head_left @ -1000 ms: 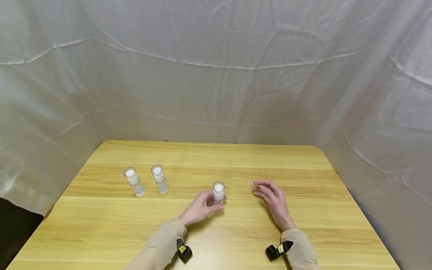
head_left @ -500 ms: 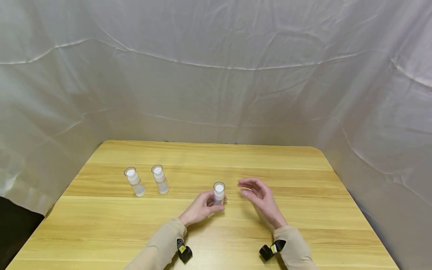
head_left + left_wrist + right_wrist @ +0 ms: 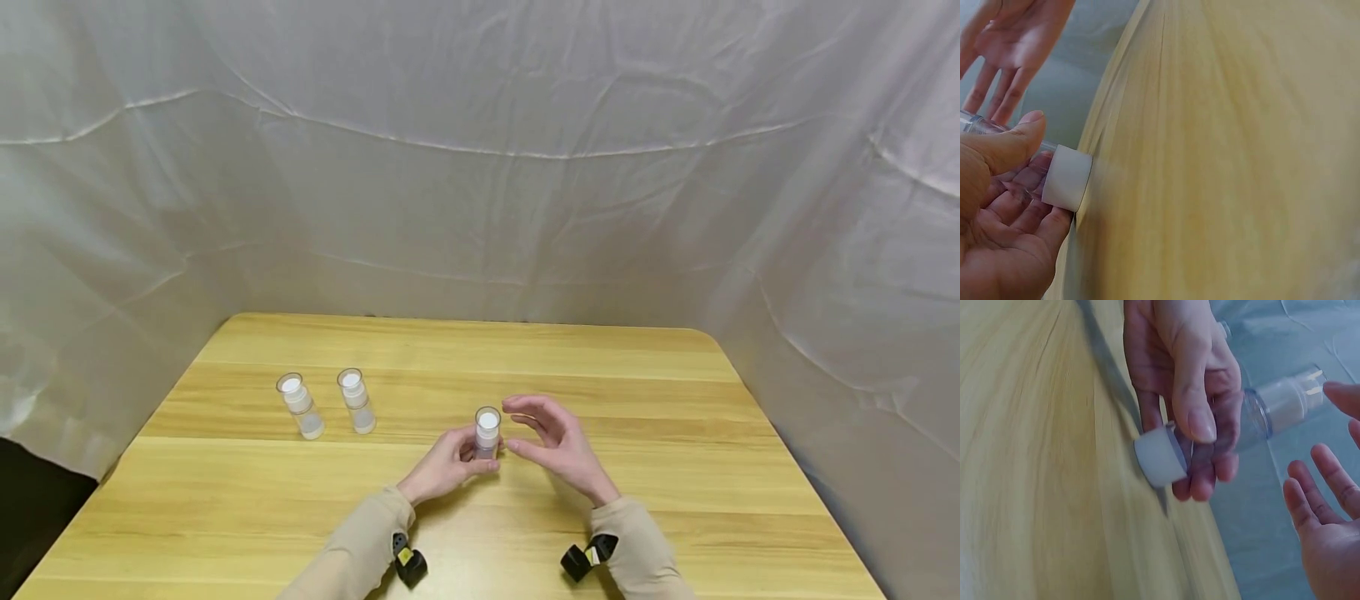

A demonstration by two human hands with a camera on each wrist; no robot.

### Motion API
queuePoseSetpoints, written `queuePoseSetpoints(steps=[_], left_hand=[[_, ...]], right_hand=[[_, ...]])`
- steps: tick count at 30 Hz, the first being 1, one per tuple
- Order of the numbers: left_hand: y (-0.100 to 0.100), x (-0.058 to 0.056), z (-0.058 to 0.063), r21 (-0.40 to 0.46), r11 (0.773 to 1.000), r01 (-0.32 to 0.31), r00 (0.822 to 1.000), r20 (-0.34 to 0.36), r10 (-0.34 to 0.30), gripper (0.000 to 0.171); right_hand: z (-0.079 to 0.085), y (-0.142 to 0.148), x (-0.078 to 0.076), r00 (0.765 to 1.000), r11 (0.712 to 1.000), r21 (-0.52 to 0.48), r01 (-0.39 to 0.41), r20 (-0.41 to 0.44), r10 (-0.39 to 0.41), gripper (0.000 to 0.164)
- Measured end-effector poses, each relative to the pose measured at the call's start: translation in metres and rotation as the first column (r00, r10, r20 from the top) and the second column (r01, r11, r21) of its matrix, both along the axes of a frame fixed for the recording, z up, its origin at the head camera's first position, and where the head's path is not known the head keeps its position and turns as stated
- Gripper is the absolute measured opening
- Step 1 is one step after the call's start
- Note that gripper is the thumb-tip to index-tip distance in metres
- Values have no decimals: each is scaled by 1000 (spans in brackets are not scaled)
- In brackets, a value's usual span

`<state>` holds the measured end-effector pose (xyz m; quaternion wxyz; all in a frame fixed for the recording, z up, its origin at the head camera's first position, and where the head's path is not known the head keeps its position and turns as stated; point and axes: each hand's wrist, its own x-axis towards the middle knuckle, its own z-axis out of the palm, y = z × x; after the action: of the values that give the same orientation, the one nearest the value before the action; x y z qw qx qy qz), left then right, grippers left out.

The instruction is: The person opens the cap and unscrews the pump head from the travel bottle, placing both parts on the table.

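My left hand [image 3: 441, 468] grips a clear pump bottle [image 3: 487, 427] around its body near the middle of the table. The bottle has a white base [image 3: 1067, 179] and a see-through cap [image 3: 1314, 380] over its white pump top. In the right wrist view the thumb and fingers of the left hand wrap the clear body, just above the white base. To the right of the bottle is my right hand [image 3: 557, 443], its fingers spread and slightly bent beside the cap. A gap shows between its fingertips and the cap, and nothing is in it.
Two similar bottles, a left one [image 3: 300, 405] and a right one [image 3: 356, 400], stand on the left part of the wooden table [image 3: 600, 358]. A grey sheet [image 3: 480, 208] hangs around the back and sides of the table.
My right hand has moved left across the table toward the bottle, its thumb and fingers now parted wider. The left hand and its bottle have stayed in place.
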<state>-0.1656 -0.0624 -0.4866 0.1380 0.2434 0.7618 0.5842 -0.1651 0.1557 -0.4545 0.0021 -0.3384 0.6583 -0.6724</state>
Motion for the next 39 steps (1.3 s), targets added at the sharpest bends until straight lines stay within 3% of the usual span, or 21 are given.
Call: queuePoseSetpoints(steps=[10,39], left_hand=[[0,0,2,-19,1000,-4,1000,10,4,37],[-1,0,2,-46,999,-11,1000,-7,11,37]], right_hand=[[1,-16,0,993,994,90,65,-103,-56,49],[2,-32,0,980,978,170,118,-181,-87,38]])
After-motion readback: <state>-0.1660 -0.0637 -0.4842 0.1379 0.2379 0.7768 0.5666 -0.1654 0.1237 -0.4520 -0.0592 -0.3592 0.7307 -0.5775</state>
